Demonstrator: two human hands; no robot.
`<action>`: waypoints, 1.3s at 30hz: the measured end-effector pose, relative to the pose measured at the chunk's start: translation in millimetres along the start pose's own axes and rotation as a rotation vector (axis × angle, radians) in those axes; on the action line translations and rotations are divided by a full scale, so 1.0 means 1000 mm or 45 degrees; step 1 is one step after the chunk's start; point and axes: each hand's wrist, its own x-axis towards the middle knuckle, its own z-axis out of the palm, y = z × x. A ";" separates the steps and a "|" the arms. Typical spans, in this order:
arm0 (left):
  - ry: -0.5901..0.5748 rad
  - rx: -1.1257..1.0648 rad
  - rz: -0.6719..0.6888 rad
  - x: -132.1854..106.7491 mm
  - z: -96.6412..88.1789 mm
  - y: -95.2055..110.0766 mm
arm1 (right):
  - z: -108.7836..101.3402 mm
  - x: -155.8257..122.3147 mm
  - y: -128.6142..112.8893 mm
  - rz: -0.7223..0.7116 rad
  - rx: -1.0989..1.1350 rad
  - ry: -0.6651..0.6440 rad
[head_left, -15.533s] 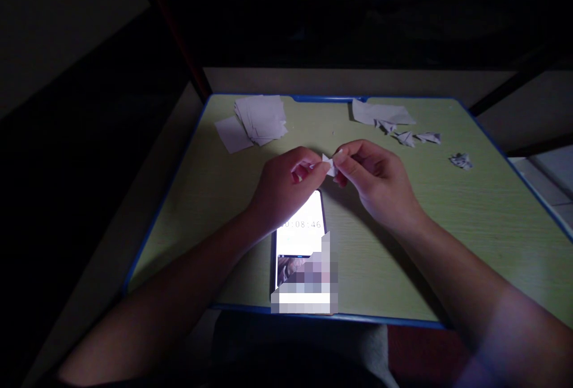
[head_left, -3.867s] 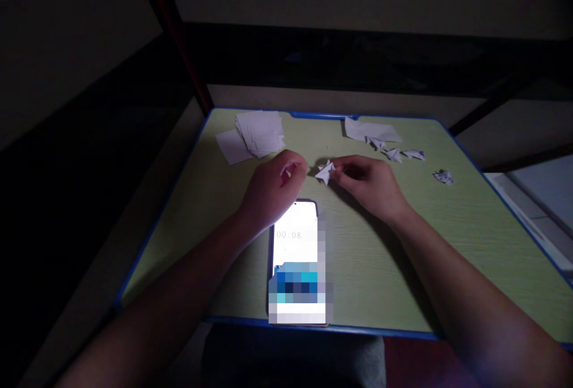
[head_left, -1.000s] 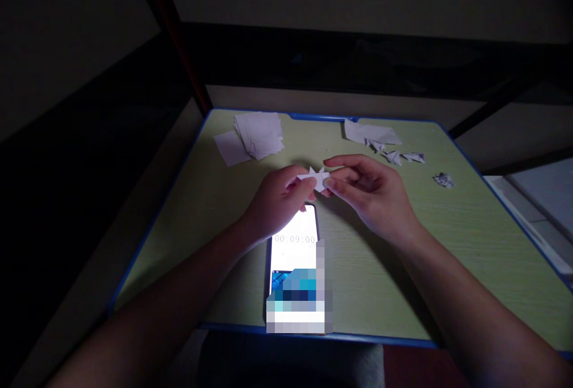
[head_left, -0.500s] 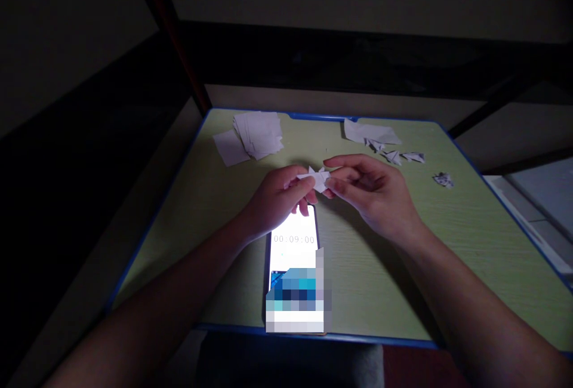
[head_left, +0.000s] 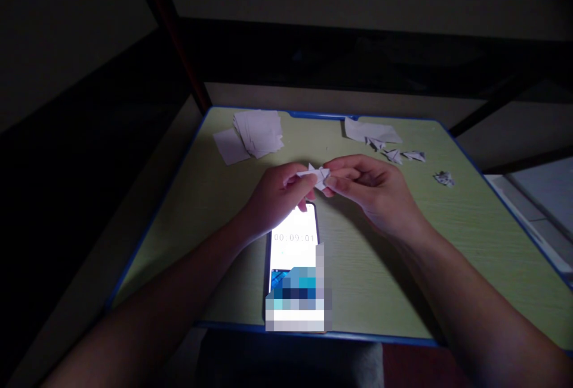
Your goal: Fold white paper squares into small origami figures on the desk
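Observation:
A small folded white paper figure (head_left: 317, 176) hangs just above the green table (head_left: 197, 209), pinched from both sides. My left hand (head_left: 276, 197) grips its left end with thumb and fingers closed. My right hand (head_left: 372, 191) pinches its right end between thumb and forefinger. Directly below the hands lies a lit phone (head_left: 294, 245) showing a running timer; its lower part is blurred out.
A stack of white paper squares (head_left: 258, 131) with one loose square (head_left: 229, 145) lies at the back left. At the back right are a flat sheet (head_left: 369, 132), three small folded pieces (head_left: 396, 154) and a crumpled scrap (head_left: 443, 178). The room around is dark.
Both hands keep hold of the paper figure and have shifted it only slightly. The phone timer has advanced by a second.

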 end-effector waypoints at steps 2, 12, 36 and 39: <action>-0.012 -0.026 0.001 0.001 -0.001 -0.001 | -0.002 0.000 0.002 0.010 0.019 -0.029; -0.058 0.006 0.027 0.001 -0.002 -0.004 | 0.001 0.000 -0.001 -0.034 -0.053 0.008; 0.010 0.167 0.076 -0.002 0.005 0.003 | 0.001 -0.001 -0.003 0.072 -0.034 0.039; -0.006 0.143 0.100 -0.001 0.004 0.003 | -0.001 0.000 -0.003 0.116 -0.055 0.036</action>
